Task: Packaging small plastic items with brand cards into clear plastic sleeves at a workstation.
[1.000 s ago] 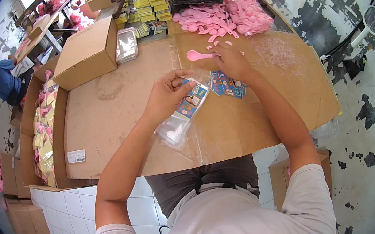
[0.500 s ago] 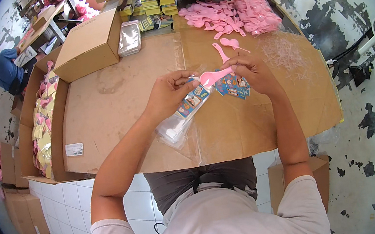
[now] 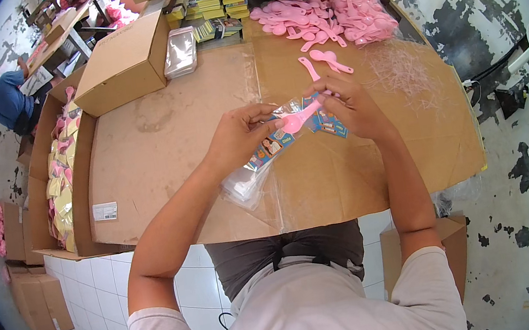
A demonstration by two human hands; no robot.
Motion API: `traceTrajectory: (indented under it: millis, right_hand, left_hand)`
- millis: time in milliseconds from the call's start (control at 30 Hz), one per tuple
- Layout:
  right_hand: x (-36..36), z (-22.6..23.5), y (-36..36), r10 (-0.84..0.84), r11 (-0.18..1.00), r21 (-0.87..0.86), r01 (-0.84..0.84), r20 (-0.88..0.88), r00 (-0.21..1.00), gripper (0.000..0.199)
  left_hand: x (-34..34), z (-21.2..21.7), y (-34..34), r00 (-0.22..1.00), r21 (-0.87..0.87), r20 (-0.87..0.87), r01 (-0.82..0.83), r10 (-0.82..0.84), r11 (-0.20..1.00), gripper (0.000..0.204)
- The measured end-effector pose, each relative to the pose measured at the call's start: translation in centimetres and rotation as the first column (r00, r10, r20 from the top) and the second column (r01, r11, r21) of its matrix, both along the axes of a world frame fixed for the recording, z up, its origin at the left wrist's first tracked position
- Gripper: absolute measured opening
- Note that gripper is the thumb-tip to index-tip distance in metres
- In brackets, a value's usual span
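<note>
My left hand is closed, pinching a clear plastic bag with a blue printed card in it. Between the thumb and fingers of my right hand is the handle of a pink measuring spoon. Its bowl lies at the bag's upper end, touching my left thumb; whether it is inside the plastic I cannot tell. Under my right hand lie more blue cards, partly covered. More clear bags rest below my left hand. Just beyond my right hand are two loose pink spoons.
A heap of pink spoons sits at the far right beside a full plastic bag of them. At the left, an open carton holds packed pieces. A closed carton, clear bags and card stacks stand behind. A person sits far left.
The spoon in my right hand has moved down and slightly left, its bowl now lower over the bag and card. My left hand keeps its pinch on the bag.
</note>
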State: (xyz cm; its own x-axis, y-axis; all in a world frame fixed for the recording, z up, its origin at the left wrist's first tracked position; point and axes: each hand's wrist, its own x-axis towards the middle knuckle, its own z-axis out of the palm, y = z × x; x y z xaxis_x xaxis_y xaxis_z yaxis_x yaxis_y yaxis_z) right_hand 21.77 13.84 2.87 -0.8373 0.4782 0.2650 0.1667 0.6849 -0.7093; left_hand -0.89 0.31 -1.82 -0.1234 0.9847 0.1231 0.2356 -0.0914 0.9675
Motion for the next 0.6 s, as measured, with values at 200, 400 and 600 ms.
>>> traceTrajectory:
  millis: [200,400,600]
  right_hand:
    - [-2.8,-1.7,-3.0,-0.016,1.000,-0.013,0.014,-0.183,0.983,0.038]
    - [-3.2,-0.7,-3.5,0.223,0.548,-0.645,-0.533,-0.501,0.836,0.067]
    - [-1.3,1.3,-2.1,0.275,0.830,-0.397,-0.391,-0.318,0.907,0.043]
  left_hand:
    - [1.5,1.1,-0.6,0.977,-0.031,0.214,0.035,-0.027,0.999,0.028]
    - [1.0,1.5,-0.8,0.933,0.002,0.325,0.161,-0.153,0.987,0.028]
    - [0.7,2.5,-1.3,0.893,-0.054,0.380,0.279,-0.239,0.959,0.031]
